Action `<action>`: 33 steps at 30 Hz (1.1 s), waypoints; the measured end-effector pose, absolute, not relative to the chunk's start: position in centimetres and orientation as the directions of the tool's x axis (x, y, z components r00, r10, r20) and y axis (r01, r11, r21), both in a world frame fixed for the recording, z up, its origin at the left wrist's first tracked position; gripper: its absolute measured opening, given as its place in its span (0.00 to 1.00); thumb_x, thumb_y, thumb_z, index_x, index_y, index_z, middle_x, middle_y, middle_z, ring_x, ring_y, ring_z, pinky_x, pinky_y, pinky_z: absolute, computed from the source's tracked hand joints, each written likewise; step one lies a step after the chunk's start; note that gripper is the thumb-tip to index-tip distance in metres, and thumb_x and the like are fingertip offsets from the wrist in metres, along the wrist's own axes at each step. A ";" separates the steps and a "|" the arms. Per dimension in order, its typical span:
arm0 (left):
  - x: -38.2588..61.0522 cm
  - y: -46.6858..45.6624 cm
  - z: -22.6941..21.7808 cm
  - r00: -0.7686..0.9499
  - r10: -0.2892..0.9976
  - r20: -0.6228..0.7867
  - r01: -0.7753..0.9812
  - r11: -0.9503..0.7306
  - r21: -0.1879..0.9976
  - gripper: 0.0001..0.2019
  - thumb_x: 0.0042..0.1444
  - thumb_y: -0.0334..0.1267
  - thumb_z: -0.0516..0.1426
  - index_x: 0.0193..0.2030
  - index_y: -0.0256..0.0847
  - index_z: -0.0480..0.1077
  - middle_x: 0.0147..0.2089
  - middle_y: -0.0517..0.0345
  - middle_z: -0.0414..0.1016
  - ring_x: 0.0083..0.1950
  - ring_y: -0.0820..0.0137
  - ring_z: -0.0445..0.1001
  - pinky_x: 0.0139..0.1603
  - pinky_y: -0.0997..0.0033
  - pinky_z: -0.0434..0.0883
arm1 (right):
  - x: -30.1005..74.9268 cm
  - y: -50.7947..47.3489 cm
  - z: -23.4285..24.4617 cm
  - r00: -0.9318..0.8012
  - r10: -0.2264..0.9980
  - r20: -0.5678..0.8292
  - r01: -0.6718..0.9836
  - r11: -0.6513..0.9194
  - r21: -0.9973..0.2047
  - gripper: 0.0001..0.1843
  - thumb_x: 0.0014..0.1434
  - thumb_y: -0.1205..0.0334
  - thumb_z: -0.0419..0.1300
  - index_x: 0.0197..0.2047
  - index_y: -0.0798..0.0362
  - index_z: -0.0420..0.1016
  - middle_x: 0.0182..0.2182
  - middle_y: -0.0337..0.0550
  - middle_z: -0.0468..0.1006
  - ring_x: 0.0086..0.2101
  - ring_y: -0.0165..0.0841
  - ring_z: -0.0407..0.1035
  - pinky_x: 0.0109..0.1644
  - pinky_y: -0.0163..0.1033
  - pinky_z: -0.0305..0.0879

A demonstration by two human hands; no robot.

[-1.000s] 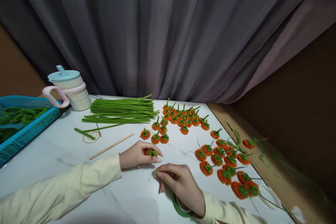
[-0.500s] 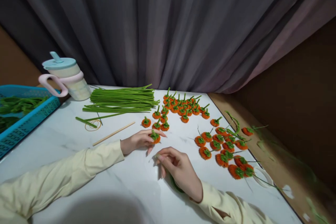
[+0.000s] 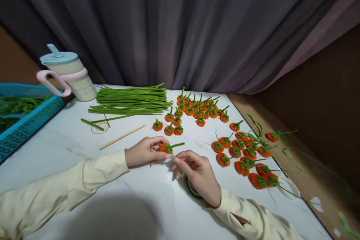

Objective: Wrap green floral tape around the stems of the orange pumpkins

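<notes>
My left hand (image 3: 146, 152) is closed around a small orange persimmon made of fuzzy pipe cleaner (image 3: 165, 147). Its green leaves and stem point right, the stem lying nearly level. Close by, my right hand (image 3: 197, 170) pinches a small pale strip (image 3: 172, 156) between thumb and forefinger, right at the left fingertips. Whether the strip touches the persimmon I cannot tell. Partly hidden beneath my right hand lies a roll of green tape (image 3: 191, 189). Several finished-looking persimmons (image 3: 178, 130) with upright stems stand just beyond my hands.
Green pipe cleaners (image 3: 132, 99) lie bundled at the back. A wooden stick (image 3: 122, 137) and a rubber band (image 3: 99, 130) are nearer. More persimmons with thin wires (image 3: 234, 152) sit right, by a white tape roll (image 3: 289, 187). Left are a lidded cup (image 3: 83, 88) and blue basket (image 3: 30, 135).
My left hand has turned the persimmon so its stem tips from upright to pointing right. My right hand's fingertips have come up against the left ones. The view has shifted slightly.
</notes>
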State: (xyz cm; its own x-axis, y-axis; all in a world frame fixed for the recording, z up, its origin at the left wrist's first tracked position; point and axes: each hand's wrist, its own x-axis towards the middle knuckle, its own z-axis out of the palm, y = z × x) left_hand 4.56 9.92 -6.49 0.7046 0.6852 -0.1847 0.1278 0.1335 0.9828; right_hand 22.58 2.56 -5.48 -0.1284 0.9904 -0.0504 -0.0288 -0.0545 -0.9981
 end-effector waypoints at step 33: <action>3.4 7.9 -6.6 0.790 0.567 0.231 0.275 -0.666 0.694 0.16 0.60 0.47 0.52 0.49 0.38 0.64 0.41 0.52 0.74 0.39 0.70 0.72 0.43 0.75 0.69 | 22.3 3.2 -5.7 -0.245 0.949 -0.196 -0.041 -0.212 -0.976 0.15 0.51 0.52 0.63 0.29 0.56 0.70 0.18 0.35 0.72 0.15 0.23 0.63 0.21 0.30 0.62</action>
